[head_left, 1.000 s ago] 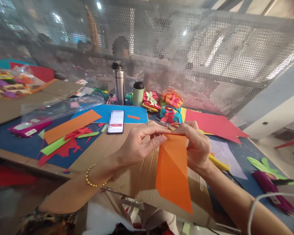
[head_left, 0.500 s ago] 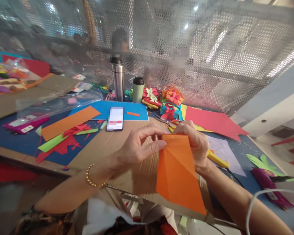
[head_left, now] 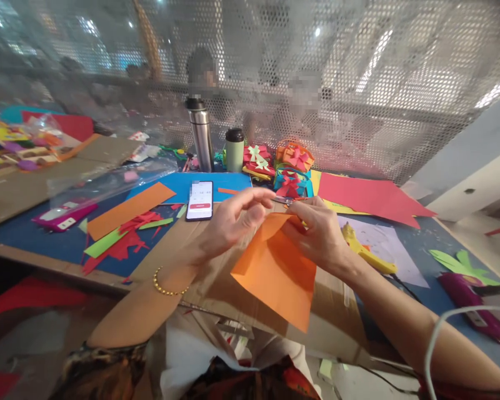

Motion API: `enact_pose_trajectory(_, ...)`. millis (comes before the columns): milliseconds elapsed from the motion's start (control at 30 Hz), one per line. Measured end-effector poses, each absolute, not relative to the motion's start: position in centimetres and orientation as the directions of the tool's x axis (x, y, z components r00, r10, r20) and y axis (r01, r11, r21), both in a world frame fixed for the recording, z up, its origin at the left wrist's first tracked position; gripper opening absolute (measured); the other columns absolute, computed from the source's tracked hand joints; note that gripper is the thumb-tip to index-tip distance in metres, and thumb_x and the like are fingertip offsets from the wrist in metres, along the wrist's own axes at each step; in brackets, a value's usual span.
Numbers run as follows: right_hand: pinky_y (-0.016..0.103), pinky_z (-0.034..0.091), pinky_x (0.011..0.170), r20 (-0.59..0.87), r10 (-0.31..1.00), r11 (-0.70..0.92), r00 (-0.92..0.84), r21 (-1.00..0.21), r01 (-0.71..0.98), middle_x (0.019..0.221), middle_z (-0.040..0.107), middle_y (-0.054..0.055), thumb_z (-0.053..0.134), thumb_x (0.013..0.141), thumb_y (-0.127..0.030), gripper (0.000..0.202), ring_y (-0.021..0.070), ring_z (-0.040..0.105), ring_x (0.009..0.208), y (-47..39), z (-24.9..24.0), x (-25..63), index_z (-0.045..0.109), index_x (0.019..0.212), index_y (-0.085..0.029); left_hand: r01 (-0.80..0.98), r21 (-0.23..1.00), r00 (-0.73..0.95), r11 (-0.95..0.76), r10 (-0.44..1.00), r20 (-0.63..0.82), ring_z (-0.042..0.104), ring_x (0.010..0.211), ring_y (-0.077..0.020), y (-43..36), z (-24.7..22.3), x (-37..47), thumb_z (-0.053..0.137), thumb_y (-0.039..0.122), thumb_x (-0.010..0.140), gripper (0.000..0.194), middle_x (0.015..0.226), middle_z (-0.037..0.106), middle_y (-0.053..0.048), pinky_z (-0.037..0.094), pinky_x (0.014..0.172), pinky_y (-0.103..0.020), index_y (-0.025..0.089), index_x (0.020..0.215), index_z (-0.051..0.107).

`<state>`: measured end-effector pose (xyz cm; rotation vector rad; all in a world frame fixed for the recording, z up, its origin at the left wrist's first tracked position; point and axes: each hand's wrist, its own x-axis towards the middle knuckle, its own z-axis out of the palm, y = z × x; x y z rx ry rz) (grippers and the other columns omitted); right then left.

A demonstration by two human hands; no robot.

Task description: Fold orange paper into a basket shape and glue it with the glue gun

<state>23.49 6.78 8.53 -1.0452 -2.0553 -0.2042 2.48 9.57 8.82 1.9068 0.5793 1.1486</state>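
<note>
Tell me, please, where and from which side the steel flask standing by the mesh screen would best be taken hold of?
Probably around the middle of the steel flask, from the near side. It stands upright with a straight, round body, so a wrap grip suits it. The green cup stands close on its right, and the mesh screen blocks the far side.

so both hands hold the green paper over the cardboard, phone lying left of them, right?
Not green: the head view shows the paper is orange. Left hand and right hand do hold it over the cardboard, with the phone lying to their left.
</note>
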Motion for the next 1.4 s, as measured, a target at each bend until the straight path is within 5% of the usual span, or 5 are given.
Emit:
enact_pose_trajectory(167, 0.031, 0.036, 0.072, 0.604, 0.655, 0.614, -0.455, -0.073, 0.786, 0.052, 0.044, -0.004, 0.049, 0.091, -0.023, 0.03, 0.0119, 0.036, 0.054, 7.5, 8.2, 23.9, 0.043, 0.062, -0.022, 0.263, 0.74, 0.568, -0.619, 0.719, 0.4, 0.067, 0.105, -0.0241, 9.6, 11.8, 2.6, 0.063, 0.054, 0.09, 0.055, 0.12, 0.071, -0.014, 0.052, 0.094, -0.038, 0.014, 0.127, 0.064)
enact_pose_trajectory(367, 0.034, 0.033, 0.074, 0.426, 0.806, 0.431, -0.41, 0.051, 0.901, 0.066, 0.067, 0.005, 0.052, 0.089, -0.018, 0.019, 0.0156, 0.05, 0.058, 7.0, 8.8, 23.4, 0.068, 0.08, -0.017, 0.736, 0.083, 0.658, -0.672, 0.739, 0.144, 0.071, 0.094, -0.0265, 8.1, 13.6, 6.3, 0.052, 0.012, 0.088, 0.022, 0.098, 0.077, -0.014, 0.051, 0.083, -0.039, 0.013, 0.098, 0.072)
enact_pose_trajectory(500, 0.034, 0.033, 0.075, 0.335, 0.874, 0.356, -0.352, 0.049, 0.933, 0.072, 0.072, 0.009, 0.053, 0.089, -0.015, 0.02, 0.0179, 0.056, 0.063, 6.8, 9.5, 22.9, 0.071, 0.082, -0.016, 0.762, -0.12, 0.646, -0.636, 0.761, 0.064, 0.072, 0.093, -0.0279, 8.1, 14.2, 8.3, 0.049, 0.006, 0.09, 0.028, 0.096, 0.078, -0.016, 0.049, 0.08, -0.038, 0.011, 0.099, 0.075)
enact_pose_trajectory(1033, 0.031, 0.026, 0.062, 0.263, 0.915, 0.33, -0.305, -0.055, 0.942, 0.082, 0.075, 0.012, 0.054, 0.096, -0.026, 0.026, 0.0189, 0.06, 0.068, 6.4, 11.2, 23.5, 0.077, 0.093, -0.015, 0.74, -0.086, 0.669, -0.668, 0.743, -0.012, 0.062, 0.076, -0.0223, 10.5, 16.5, 8.7, 0.064, 0.019, 0.083, 0.02, 0.08, 0.072, -0.009, 0.039, 0.067, -0.033, 0.018, 0.092, 0.082)
enact_pose_trajectory(1400, 0.029, 0.027, 0.059, 0.191, 0.926, 0.342, -0.327, -0.05, 0.938, 0.076, 0.071, 0.009, 0.054, 0.092, -0.025, 0.022, 0.0169, 0.058, 0.067, 6.7, 11.4, 24.0, 0.074, 0.088, -0.016, 0.738, -0.114, 0.67, -0.665, 0.743, 0.003, 0.06, 0.077, -0.0251, 10.9, 16.7, 8.9, 0.058, 0.005, 0.069, 0.019, 0.066, 0.061, -0.009, 0.04, 0.073, -0.036, 0.016, 0.07, 0.073)
